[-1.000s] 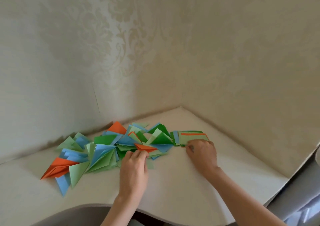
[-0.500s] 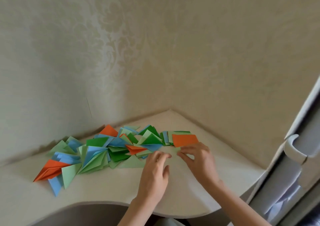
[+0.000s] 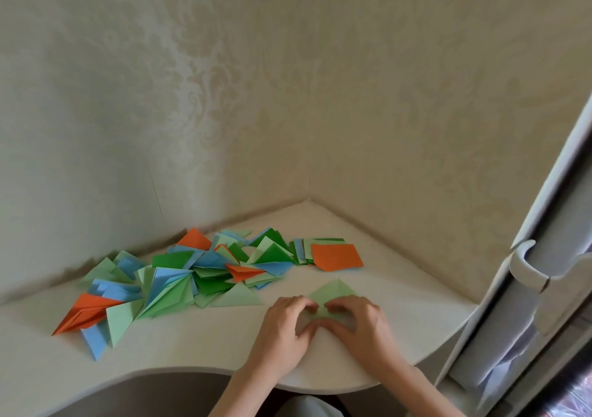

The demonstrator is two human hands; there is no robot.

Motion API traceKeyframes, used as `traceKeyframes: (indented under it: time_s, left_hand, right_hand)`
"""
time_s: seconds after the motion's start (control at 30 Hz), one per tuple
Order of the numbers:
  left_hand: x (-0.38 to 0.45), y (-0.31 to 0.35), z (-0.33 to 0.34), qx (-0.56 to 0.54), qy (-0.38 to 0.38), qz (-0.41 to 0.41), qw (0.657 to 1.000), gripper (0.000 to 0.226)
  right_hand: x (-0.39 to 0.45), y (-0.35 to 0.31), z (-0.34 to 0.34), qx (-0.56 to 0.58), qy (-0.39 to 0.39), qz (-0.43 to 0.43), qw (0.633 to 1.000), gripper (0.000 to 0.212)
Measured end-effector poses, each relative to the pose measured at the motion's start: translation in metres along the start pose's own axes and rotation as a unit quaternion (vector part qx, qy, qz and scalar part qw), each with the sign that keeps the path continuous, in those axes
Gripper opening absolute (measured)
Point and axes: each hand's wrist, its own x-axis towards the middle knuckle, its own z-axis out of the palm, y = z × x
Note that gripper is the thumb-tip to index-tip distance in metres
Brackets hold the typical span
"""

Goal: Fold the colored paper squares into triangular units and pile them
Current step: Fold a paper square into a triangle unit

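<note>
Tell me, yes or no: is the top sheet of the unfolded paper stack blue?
No. The top sheet of the unfolded paper stack is orange.

folded pile (image 3: 179, 275) left, bare desk (image 3: 179, 349) nearer

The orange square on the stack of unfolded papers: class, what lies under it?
Under the orange square lie flat sheets, their light green, dark green and blue edges showing along its left and far sides. How many sheets there are, and any colours hidden beneath it, cannot be seen.
</note>
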Motion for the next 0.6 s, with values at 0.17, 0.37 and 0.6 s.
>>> traceKeyframes:
  time_s: [0.17,0.37,0.6]
  left_hand:
    - [0.008,0.003,0.005,0.008,0.012,-0.007,1.0,0.019]
    - [0.015,0.005,0.01,0.026,0.026,-0.026,0.999,0.018]
    - [0.018,0.001,0.012,0.016,0.02,-0.034,0.999,0.02]
  right_hand:
    - [0.008,0.002,-0.001,0.054,-0.02,0.046,0.997,0.029]
    - [0.01,0.001,0.005,0.052,0.003,0.065,0.997,0.026]
    - [0.014,0.003,0.007,0.01,-0.036,0.073,0.997,0.029]
